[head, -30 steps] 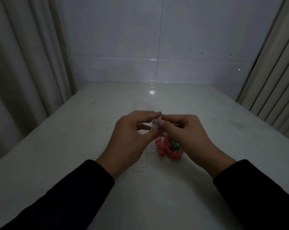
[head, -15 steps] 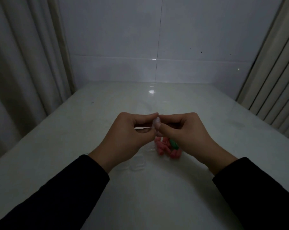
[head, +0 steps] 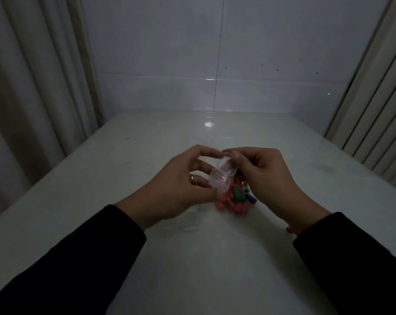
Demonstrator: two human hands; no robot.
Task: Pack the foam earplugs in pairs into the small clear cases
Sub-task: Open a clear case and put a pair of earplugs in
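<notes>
White tabletop [head: 215,258] runs from a tiled wall [head: 260,53] toward the viewer, with curtains [head: 33,76] hanging close along both side edges; bare surface lies on every side of the earplug pile [head: 234,200]. Above that pile, the left hand [head: 181,189] and right hand [head: 267,178] both pinch one small clear case [head: 222,172], hinged open; whether it holds anything cannot be told. More clear cases [head: 190,223] lie just left of the pile.

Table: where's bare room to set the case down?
Bare: the far table up to the wall, and the near strip between the sleeves. Crowded: under the hands, with the earplugs and clear cases.
</notes>
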